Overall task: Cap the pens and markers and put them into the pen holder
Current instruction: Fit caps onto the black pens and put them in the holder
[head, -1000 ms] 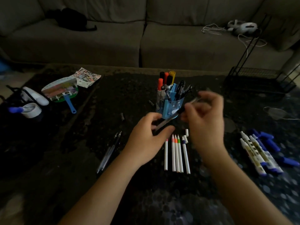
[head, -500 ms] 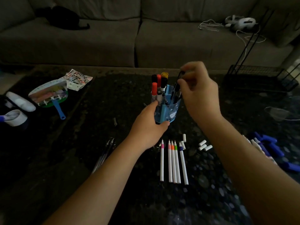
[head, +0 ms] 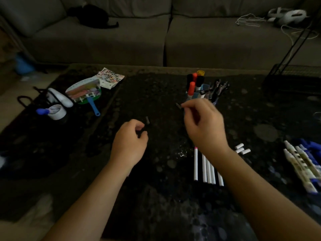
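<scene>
Behind the table: grey sofa [head: 121,40], background only.
Table: dark mottled top [head: 156,94], carrying all the task's things.
Right hand: [head: 205,126] reaches left in front of the holder, with thumb and forefinger pinching the near end of a small dark cap [head: 178,105].
Left hand: [head: 129,143] fingers curled, just beside a second dark cap [head: 147,120] lying on the table. The dark patch between the fingers may be shadow or a held piece; cannot tell.
Pen holder: [head: 205,87] blue, upright at the far middle, partly hidden by the right hand, already stocked with capped markers and black pens.
White-bodied markers: [head: 298,164] grouped at the right edge, with blue caps [head: 311,145] loose beside them.
White pens: [head: 196,164] in a row beside the right wrist, one pink tip showing bare.
White caps: [head: 241,148] three, near the pens.
Step in hand: judged to be collecting a stray cap, with many pens left to do.
Next move: calls for matching this cap to an uncapped pen, pressing it on straight, then dropping the pen upright into the holder.
</scene>
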